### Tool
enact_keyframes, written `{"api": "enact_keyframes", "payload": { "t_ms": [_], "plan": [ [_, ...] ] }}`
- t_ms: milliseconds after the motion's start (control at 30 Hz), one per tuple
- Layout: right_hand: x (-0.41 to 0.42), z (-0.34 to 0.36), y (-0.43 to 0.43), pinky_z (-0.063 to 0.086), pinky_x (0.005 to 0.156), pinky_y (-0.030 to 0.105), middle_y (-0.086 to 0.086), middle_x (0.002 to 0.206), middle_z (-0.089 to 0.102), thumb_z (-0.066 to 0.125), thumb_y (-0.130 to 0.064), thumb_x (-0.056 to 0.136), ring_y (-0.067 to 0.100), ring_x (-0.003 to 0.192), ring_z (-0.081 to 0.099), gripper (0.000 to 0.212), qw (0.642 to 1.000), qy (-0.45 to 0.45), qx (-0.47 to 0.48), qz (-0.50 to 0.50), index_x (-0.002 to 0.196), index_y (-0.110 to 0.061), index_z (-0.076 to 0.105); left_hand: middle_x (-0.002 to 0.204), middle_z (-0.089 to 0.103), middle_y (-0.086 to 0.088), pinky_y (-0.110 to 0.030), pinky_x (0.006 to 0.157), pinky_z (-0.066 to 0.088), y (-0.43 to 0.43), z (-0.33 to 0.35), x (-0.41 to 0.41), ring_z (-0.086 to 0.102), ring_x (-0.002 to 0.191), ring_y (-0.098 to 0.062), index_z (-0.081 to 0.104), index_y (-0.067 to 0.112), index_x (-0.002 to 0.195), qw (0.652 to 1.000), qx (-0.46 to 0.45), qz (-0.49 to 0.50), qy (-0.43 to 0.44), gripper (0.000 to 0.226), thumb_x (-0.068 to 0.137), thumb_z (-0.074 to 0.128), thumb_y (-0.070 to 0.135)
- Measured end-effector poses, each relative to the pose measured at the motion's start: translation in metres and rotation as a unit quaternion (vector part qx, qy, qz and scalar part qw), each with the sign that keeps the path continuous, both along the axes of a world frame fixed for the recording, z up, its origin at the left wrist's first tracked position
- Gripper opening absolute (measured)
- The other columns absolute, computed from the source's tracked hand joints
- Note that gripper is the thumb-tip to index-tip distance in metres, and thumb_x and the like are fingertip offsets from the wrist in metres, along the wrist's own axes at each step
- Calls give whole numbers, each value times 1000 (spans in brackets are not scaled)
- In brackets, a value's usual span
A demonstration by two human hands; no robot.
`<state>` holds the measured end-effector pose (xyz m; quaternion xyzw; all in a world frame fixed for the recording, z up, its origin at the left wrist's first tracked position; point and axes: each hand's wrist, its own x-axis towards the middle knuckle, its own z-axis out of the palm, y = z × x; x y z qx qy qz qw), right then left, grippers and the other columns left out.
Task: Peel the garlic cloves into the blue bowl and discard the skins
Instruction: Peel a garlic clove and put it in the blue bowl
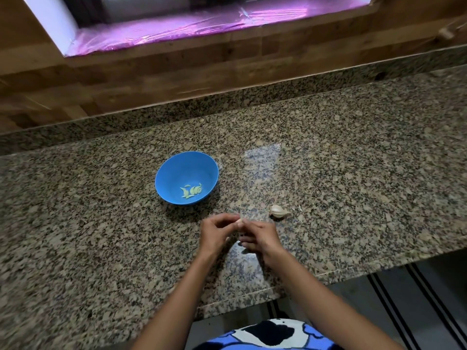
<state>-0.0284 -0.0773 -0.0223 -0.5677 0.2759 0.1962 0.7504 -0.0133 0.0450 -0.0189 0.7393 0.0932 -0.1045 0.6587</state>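
Note:
A blue bowl [186,177] stands on the granite counter [353,173] and holds several pale peeled garlic cloves [192,191]. A little nearer than the bowl, my left hand [217,233] and my right hand [259,236] meet above the counter. Both pinch one small garlic clove [239,222] between their fingertips; most of it is hidden by the fingers. A partial garlic bulb [279,211] in its papery skin lies on the counter just right of my hands.
A low granite backsplash [177,112] and a wooden wall [151,72] close off the far side. The counter's front edge [353,270] runs close to my body, stepping back at the right. A few tiny skin flakes lie near the bulb.

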Motion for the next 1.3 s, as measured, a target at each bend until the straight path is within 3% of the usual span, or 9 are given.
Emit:
{"api": "enact_keyframes", "payload": {
  "t_ms": [133,300,467,600,700,933,1067,1200,1300],
  "plan": [
    [5,4,-10,45,35,19,2,48,61,64,-13,86,9,34,53,11,999,39,36,6,80,-4,64,82,73,-3,-20,71,54,4,-3,-4,68,74,-7,74,7,89,988,103,-86,-72,17,74,75,1],
    [9,1,-8,54,47,24,4,49,62,67,-5,82,9,40,58,6,998,52,21,-12,77,-3,64,86,72,7,-15,72,53,4,-1,-5,66,77,-4,74,16,94,945,275,-117,-132,17,78,75,13],
    [15,10,-17,53,45,19,8,64,64,67,-3,81,9,43,61,9,997,67,43,-4,90,1,66,84,74,-3,-24,73,56,-1,-2,-7,70,78,-13,75,6,91,993,87,-52,-57,17,75,74,2],
    [14,10,-21,52,47,15,11,71,66,62,5,82,10,50,65,6,995,59,66,-38,86,7,65,87,72,-17,-26,67,58,-6,6,-6,70,74,-22,70,-8,93,997,-65,-30,18,18,76,69,-8],
    [14,9,-19,54,47,18,13,69,65,62,6,82,13,48,65,6,995,65,57,-52,78,4,65,86,71,-17,-23,61,57,-9,2,-8,68,72,-23,71,-3,89,996,-88,-1,21,14,76,68,-8],
    [13,18,-20,58,55,28,10,72,64,56,-4,90,19,64,62,13,998,61,31,13,80,-2,63,84,70,11,-12,71,53,-17,-2,-13,65,75,3,72,19,95,989,114,-2,-90,21,80,72,5],
    [8,13,-21,57,54,28,8,69,63,54,-7,91,15,59,61,15,999,24,6,23,81,-5,65,100,72,1,-2,74,46,-13,-2,-9,64,85,-3,70,14,109,960,238,-71,-132,28,82,71,11],
    [4,10,-23,57,55,36,9,70,66,54,-8,91,23,60,63,15,999,7,-25,48,85,-4,67,100,72,-4,-17,82,53,-10,0,-7,66,86,-8,70,14,110,951,261,-104,-129,29,81,71,9],
    [4,7,-22,56,51,34,9,67,65,54,-5,90,22,55,62,18,997,-13,-68,46,79,-3,68,100,72,-1,-11,79,51,-10,-1,-6,66,86,-6,70,13,109,945,266,-123,-141,29,81,71,8]
  ]
}}
